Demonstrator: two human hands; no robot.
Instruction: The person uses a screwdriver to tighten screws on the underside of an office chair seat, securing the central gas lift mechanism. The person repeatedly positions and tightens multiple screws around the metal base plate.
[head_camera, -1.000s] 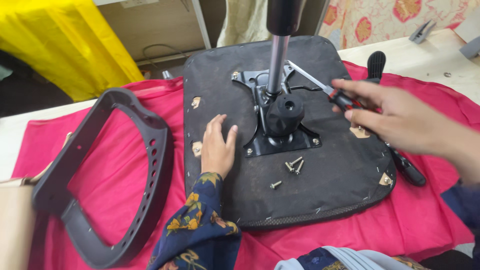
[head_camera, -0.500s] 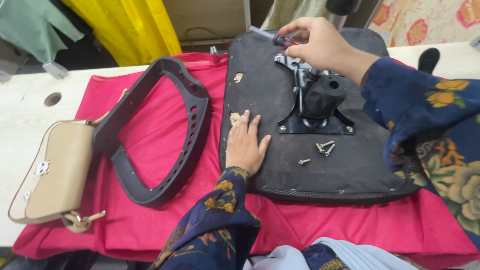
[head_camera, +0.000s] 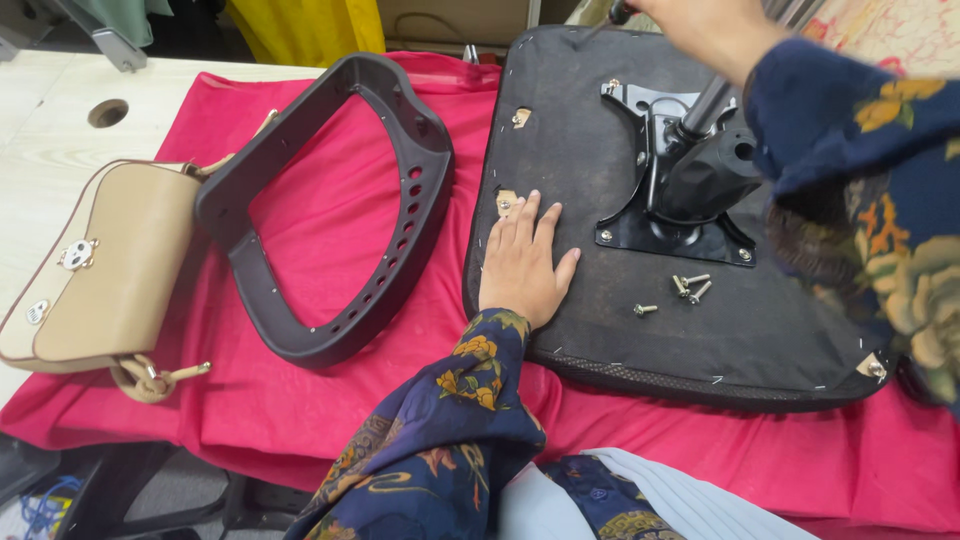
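Presently: chair seat base (head_camera: 600, 290) underside up, mechanism plate (head_camera: 670, 225) seated, four loose bolts (head_camera: 685, 290) unfitted; left hand (head_camera: 525, 265) flat, grip open; right hand (head_camera: 705, 25) holding screwdriver (head_camera: 612, 18) at far edge.

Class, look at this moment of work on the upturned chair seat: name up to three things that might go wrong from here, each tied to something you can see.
1. The loose screws lie free on the seat base; a nudge might roll them off and lose them.
2. The left hand presses flat near the seat's edge, close to the metal plate; a slipping tool in the right hand might strike it.
3. The seat rests on the red cloth, which might slide.
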